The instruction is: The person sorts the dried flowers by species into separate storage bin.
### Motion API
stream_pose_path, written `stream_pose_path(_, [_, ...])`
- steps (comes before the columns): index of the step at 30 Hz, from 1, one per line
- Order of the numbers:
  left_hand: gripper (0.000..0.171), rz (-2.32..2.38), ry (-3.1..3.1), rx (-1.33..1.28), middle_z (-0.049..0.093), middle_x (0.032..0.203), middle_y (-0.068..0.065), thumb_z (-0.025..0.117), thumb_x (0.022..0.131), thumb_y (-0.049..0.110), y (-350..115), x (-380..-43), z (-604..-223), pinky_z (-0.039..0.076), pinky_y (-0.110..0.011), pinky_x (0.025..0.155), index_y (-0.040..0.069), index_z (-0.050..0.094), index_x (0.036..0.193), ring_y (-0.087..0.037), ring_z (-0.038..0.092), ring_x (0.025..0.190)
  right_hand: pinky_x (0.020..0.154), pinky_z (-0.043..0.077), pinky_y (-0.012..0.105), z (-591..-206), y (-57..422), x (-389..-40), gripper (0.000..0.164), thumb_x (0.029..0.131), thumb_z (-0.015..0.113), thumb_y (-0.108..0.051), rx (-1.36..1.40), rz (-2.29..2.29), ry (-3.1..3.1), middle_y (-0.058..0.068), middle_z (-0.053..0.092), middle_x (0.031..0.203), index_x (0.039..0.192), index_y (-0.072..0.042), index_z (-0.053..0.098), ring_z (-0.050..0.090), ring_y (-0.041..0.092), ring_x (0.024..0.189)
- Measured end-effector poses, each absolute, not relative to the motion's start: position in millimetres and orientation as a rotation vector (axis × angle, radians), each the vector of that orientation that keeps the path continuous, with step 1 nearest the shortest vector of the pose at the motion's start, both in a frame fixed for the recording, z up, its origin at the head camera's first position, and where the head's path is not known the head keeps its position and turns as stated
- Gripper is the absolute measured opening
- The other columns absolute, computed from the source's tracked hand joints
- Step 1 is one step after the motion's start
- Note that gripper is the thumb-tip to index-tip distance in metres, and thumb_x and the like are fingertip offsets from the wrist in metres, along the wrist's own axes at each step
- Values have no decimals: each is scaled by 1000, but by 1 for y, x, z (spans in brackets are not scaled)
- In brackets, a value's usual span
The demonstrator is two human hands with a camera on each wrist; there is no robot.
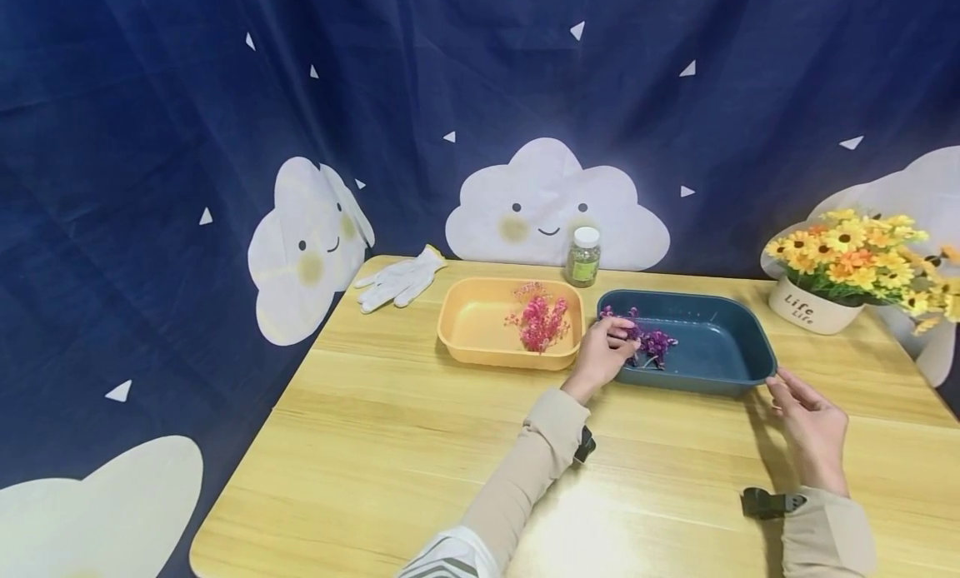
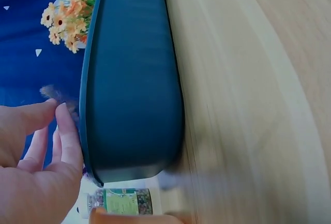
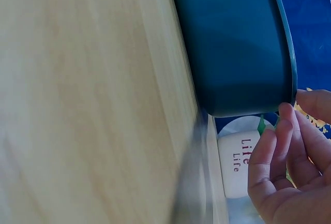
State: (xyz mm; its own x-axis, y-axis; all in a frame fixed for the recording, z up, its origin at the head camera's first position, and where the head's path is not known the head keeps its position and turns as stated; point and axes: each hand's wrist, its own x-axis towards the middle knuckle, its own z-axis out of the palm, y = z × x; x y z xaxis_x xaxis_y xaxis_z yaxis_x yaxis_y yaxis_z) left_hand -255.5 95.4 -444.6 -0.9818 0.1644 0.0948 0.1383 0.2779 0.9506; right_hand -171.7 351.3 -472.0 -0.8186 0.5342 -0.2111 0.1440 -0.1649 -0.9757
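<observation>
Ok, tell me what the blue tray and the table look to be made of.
Blue tray: likely plastic, going by its smooth matte walls, rounded corners and thin moulded rim. Table: wood or a wood-look laminate, with pale grain, plank lines and a soft sheen.

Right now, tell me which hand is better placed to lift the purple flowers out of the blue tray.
Left. The left hand already touches the purple flowers inside the blue tray; the right hand is at the tray's outer corner.

Open tabletop (image 1: pixel 420 445) lies in front; the orange tray (image 1: pixel 480 328), jar (image 1: pixel 582 256) and flowerpot (image 1: pixel 813 307) crowd the blue tray (image 1: pixel 720 345).
</observation>
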Motion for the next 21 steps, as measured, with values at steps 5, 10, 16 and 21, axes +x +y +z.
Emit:
stream_pose_path(5, [24,1892,2480,304,65,98,-11,69,88,3,90,-251,-446,49,-11,69,3,67,111,-7,60,77,57,51,8,-470,351,-169,17,86,74,-18,-802,2067,-1811,-22,67,66,95,-33,76,62,-6,63])
stream_pose_path(10, [21,1958,2420,311,66,95,-11,69,88,4,78,-240,-451,49,-11,70,3,68,109,0,54,74,57,51,8,-469,352,-165,17,86,74,-18,-817,2061,-1806,-22,67,66,95,-33,76,61,-5,63])
stream_pose_path(16, [22,2030,2395,352,68,97,-14,68,88,6,48,-225,-456,52,-15,81,-2,67,109,-3,59,82,57,51,8,-467,352,-166,17,86,74,-18,-803,2056,-1818,-22,67,67,95,-33,76,61,-5,62])
stream_pose_path(21, [25,2060,2396,300,68,103,-18,67,89,5,12,-212,-455,54,-20,87,-5,64,111,-11,62,90,55,50,7,-463,347,-166,17,87,73,-16,-745,2008,-1837,-22,67,67,93,-32,76,59,-5,60])
